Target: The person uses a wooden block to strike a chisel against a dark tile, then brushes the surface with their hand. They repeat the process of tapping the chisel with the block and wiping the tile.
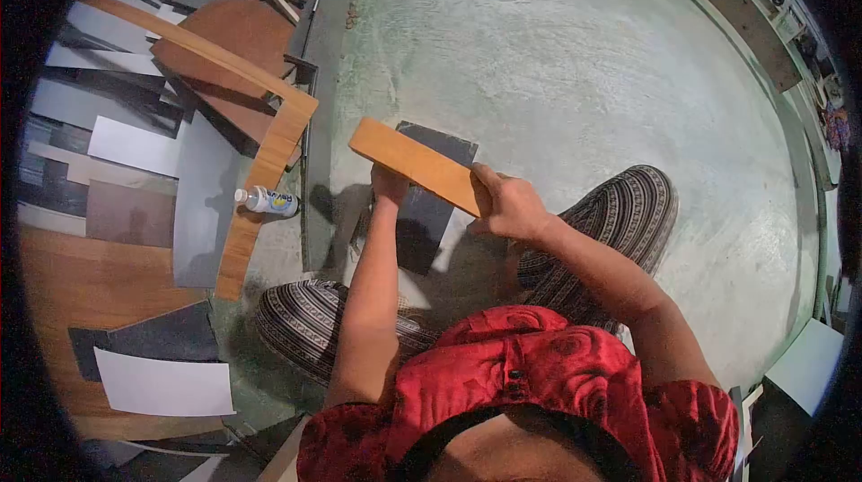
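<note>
A short orange-brown wooden board (pixel 417 164) is held up at a slant in front of my crossed legs. My right hand (pixel 514 204) grips its right end, with the thumb on the near side and a finger over the top edge. Under the left part of the board is my left hand (pixel 389 184), closed on it from below, its fingers mostly hidden behind the wood. Beneath the board, a dark grey rectangular panel (pixel 422 235) lies on the floor, partly covered by the board and my hands.
To the left, an L-shaped wooden strip (pixel 285 132) lies over stacked panels and offcuts, including a reddish-brown panel (pixel 238 38). A plastic bottle (pixel 269 201) lies on the strip. Smooth greenish concrete floor (pixel 539 51) extends ahead. A long beam (pixel 727 6) borders the right side.
</note>
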Motion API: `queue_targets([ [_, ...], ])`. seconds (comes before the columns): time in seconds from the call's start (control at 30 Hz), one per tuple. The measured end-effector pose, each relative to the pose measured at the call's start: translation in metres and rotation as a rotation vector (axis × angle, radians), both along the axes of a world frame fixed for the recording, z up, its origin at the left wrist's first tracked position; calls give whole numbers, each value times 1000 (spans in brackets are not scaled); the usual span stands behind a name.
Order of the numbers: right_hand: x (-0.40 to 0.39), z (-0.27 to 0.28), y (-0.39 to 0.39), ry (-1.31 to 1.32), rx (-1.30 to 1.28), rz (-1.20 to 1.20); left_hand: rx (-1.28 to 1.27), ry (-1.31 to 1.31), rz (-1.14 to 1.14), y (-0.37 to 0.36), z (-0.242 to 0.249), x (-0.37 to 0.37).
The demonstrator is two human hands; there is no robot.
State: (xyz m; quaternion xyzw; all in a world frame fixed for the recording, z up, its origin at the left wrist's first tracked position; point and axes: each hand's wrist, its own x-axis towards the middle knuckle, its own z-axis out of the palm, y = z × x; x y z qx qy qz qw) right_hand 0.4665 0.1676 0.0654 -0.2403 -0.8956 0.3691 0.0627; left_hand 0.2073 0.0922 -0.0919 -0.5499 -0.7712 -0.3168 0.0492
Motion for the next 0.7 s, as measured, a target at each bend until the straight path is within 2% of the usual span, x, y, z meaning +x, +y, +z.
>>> queue_targets([
  [0.07, 0, 6, -2, 73, -9, 4, 260, -15, -38, -4, -4, 1],
  [0.13, -3, 9, -4, 289, -50, -18, 201, -93, -41, -7, -20, -4],
  [0.17, -4, 9, -5, 289, -53, -14, 143, -167, -56, -8, -27, -9],
  [0.2, -5, 10, -5, 223, -40, -25, -6, 386, -68, -13, -16, -13],
  [0.27, -6, 10, -3, 160, -28, -38, -62, 437, 0, -6, -13, -13],
  [0.3, -7, 8, 0, 21, -23, -21, -119, 483, 68, -1, -15, -11],
  [0.33, -7, 7, 1, -117, -18, -5, 276, 129, 67, 7, -19, -3],
  [0.37, -6, 8, 1, -116, -17, -6, 277, 130, 66, 5, -20, -5],
  [0.43, -3, 12, -2, -15, -41, -15, 64, 120, 5, -4, 2, 2],
  [0.47, -3, 11, -3, -18, -42, -12, 64, 117, 9, -10, -38, -2],
  [0.53, -3, 8, -5, 252, -94, -44, 420, -523, -173, 1, -115, -44],
  [0.57, -4, 6, -5, 254, -96, -44, 419, -522, -172, -2, -97, -39],
  [0.63, -6, 1, -4, 304, -64, -55, 60, 594, -41, -6, -37, -20],
  [0.67, -7, 3, -3, 308, -64, -56, 60, 597, -43, -3, -41, -20],
  [0.7, -9, 8, -2, 87, -49, -34, 92, 339, -36, 2, -44, -19],
])
